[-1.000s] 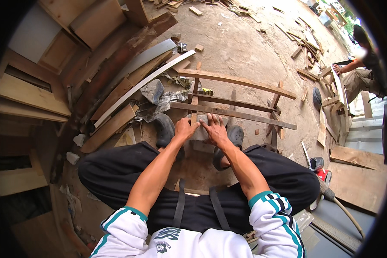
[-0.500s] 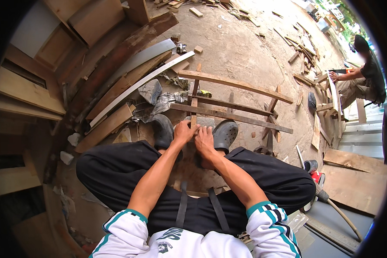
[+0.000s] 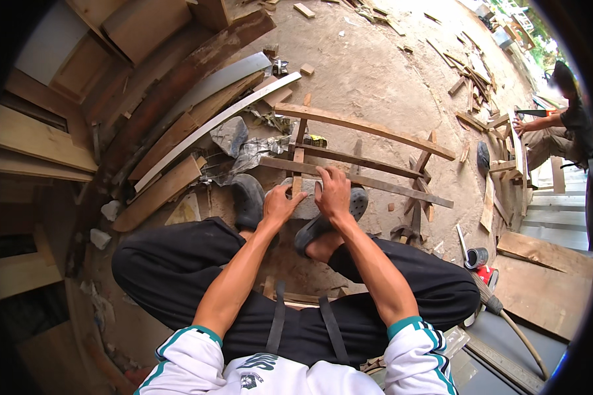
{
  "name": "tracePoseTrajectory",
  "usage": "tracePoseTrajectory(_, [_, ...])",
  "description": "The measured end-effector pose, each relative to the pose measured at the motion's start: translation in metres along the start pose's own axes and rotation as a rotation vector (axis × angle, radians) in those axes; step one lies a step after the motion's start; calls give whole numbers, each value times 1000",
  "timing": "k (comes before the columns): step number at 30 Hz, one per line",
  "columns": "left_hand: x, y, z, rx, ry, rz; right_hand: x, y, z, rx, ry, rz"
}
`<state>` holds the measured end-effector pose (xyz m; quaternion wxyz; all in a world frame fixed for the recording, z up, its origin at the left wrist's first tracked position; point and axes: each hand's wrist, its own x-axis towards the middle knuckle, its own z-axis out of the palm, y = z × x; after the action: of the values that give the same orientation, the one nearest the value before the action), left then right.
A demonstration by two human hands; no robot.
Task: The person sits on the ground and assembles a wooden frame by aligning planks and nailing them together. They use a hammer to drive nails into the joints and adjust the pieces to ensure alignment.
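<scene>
Head view, looking straight down at our lap: our left hand (image 3: 280, 205) and right hand (image 3: 333, 191) are both down on a grey rectangular stone block (image 3: 305, 205) sitting on the dirt between our two dark rubber clogs (image 3: 249, 199), pretty much dead centre of the picture. Left fingers are curled over the block's near-left edge, pressed together. Right fingers are spread a bit and laid flat over the top, reaching to a thin upright wooden slat (image 3: 298, 158) that belongs to the curved wooden slat frame (image 3: 369, 128) lying at about 12 to 2 o'clock from the hands. Whether either hand is actually pinching the slat, we can't tell.

Not much packaging: a crumpled grey plastic sheet (image 3: 254, 153) at 11 o'clock just beyond the left clog, and a small dark round can (image 3: 476, 257) next to a red container (image 3: 486, 274) at about 4 o'clock, labels too small to make out.

For room: stacked brown planks and a long pale curved board (image 3: 211, 126) hem in the whole left side from 8 to 11. The sandy ground (image 3: 375, 72) past the frame at 12 to 1 is open, just scattered offcuts. Another person (image 3: 560, 125) sits at 2 o'clock, well apart.
</scene>
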<state>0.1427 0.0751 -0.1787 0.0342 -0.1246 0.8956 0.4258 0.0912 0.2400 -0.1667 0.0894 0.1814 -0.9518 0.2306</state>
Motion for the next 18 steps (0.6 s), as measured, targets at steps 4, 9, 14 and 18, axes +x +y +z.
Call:
tracePoseTrajectory(4, [2,0,1,25,193,98,19,13,12,-199,-95,-157])
tracePoseTrajectory(9, [23,-6,-19,-92,394,163,36,32,16,-68,-301,-161])
tracePoseTrajectory(14, [45,-8,-39,-201,396,145,35,36,17,-64,-377,-170])
tracePoseTrajectory(18, [50,-2,-46,-308,349,22,33,45,17,-47,-378,-165])
